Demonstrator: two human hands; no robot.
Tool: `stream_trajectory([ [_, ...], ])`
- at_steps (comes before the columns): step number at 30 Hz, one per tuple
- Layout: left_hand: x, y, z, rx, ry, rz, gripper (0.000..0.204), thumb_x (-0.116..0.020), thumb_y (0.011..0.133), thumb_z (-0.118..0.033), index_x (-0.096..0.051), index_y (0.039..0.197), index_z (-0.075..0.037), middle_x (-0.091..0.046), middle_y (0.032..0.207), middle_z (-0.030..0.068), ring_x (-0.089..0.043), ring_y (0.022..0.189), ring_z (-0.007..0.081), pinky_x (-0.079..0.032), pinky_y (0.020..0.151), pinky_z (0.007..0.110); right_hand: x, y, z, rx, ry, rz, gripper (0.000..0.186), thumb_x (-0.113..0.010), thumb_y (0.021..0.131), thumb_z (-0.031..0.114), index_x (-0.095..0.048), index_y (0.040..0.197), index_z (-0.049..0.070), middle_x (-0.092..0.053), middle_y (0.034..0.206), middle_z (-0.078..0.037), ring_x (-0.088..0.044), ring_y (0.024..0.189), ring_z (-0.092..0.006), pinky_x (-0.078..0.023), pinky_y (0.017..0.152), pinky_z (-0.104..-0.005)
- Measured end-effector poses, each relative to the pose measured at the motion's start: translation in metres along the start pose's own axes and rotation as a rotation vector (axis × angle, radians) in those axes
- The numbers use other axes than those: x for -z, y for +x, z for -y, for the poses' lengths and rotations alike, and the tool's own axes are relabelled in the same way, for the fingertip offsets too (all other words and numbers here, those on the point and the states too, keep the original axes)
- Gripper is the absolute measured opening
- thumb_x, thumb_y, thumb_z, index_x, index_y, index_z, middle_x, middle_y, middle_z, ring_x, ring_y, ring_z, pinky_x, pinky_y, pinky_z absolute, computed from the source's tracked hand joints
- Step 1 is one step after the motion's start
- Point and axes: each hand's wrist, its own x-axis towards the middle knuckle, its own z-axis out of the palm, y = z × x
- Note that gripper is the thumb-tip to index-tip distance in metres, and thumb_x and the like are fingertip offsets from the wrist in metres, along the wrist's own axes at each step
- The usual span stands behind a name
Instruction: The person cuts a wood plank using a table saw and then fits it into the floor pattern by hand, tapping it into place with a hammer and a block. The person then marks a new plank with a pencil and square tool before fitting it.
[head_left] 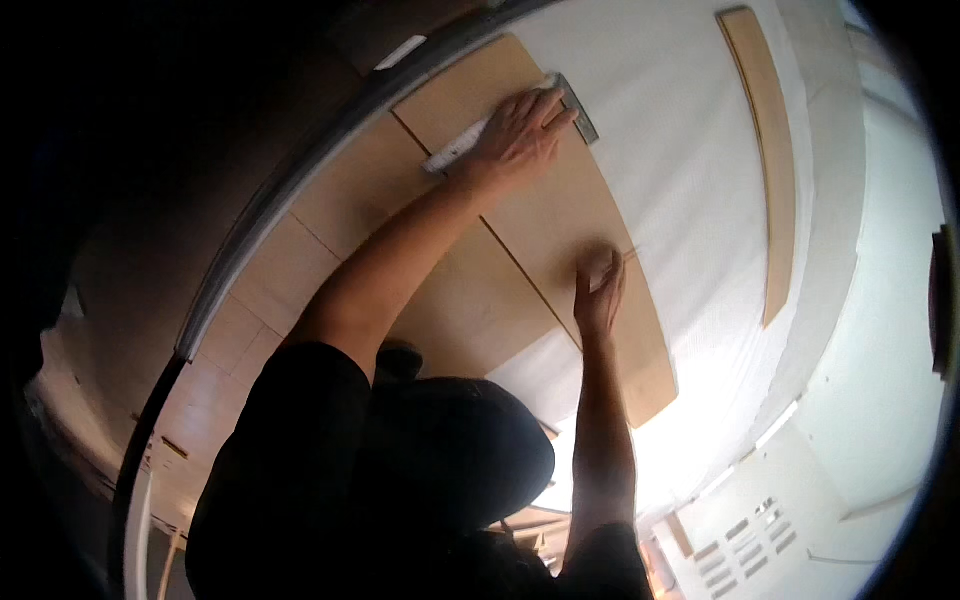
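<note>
A long light-brown wooden plank point(543, 215) lies on the floor, its left edge along a thin dark gap beside other planks. My left hand point(520, 132) is over its far part, fingers bent over a white bar point(455, 148) that crosses the plank. A grey metal strip point(578, 108) shows past the fingertips at the plank's right edge; the hand hides how the two join. Farther down the same plank, my right hand point(599, 292) is at its right side, thumb and fingers apart. A thin line beside its fingertips is too small to make out.
Laid planks point(460, 290) cover the floor to the left, up to a dark curved edge point(255, 210). White sheeting point(670, 140) spreads to the right, with a narrow loose plank point(770, 150) on it. A pale wall point(890, 250) stands at far right.
</note>
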Motion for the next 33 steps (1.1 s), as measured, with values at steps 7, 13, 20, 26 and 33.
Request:
stream_trajectory([
  [7,0.076,-0.018,-0.003,0.318,0.194,0.362,0.053,-0.057,0.093,-0.012,-0.043,0.138,0.012,-0.051,0.129,0.0302,-0.05,0.119,0.0395,-0.047,0.097,0.051,0.008,-0.126,-0.021,-0.127,-0.053,0.119,0.076,-0.075,0.087,0.017,-0.034,0.148,0.0,-0.049,0.14,-0.023,-0.053,0.115,-0.0363,-0.044,0.099,-0.0466],
  [13,0.029,-0.015,0.004,0.173,0.287,-0.154,0.037,-0.053,0.093,-0.011,-0.053,0.118,0.016,-0.054,0.116,0.0385,-0.065,0.1,0.0423,-0.057,0.077,0.047,0.007,-0.126,-0.032,-0.054,-0.098,0.145,0.069,-0.072,0.089,0.018,-0.036,0.146,0.001,-0.053,0.133,-0.024,-0.055,0.111,-0.0372,-0.044,0.099,-0.0463],
  [20,0.142,-0.088,-0.021,0.225,-0.227,0.251,0.042,-0.059,0.095,-0.024,-0.052,0.125,0.004,-0.057,0.118,0.0254,-0.067,0.096,0.0324,-0.058,0.079,0.041,0.03,-0.12,-0.039,-0.106,-0.077,0.113,0.035,-0.061,0.096,0.013,-0.051,0.128,0.002,-0.064,0.114,-0.02,-0.064,0.101,-0.035,-0.051,0.085,-0.0445],
  [26,0.205,-0.304,0.042,0.52,-0.234,0.361,0.042,-0.067,0.094,-0.028,-0.057,0.127,-0.003,-0.065,0.109,0.0156,-0.067,0.095,0.0291,-0.055,0.08,0.042,0.034,-0.083,0.012,0.122,0.059,-0.017,0.025,-0.048,0.104,0.016,-0.056,0.124,0.002,-0.071,0.101,-0.015,-0.07,0.095,-0.0295,-0.055,0.082,-0.0396],
  [33,0.229,-0.339,0.064,0.098,-0.035,0.285,0.028,-0.071,0.09,-0.027,-0.069,0.105,-0.003,-0.064,0.101,0.0129,-0.064,0.092,0.029,-0.052,0.085,0.042,-0.019,-0.083,0.16,0.158,0.43,0.147,0.021,-0.059,0.1,0.013,-0.067,0.113,0.0,-0.067,0.099,-0.014,-0.065,0.086,-0.0187,-0.053,0.074,-0.0322],
])
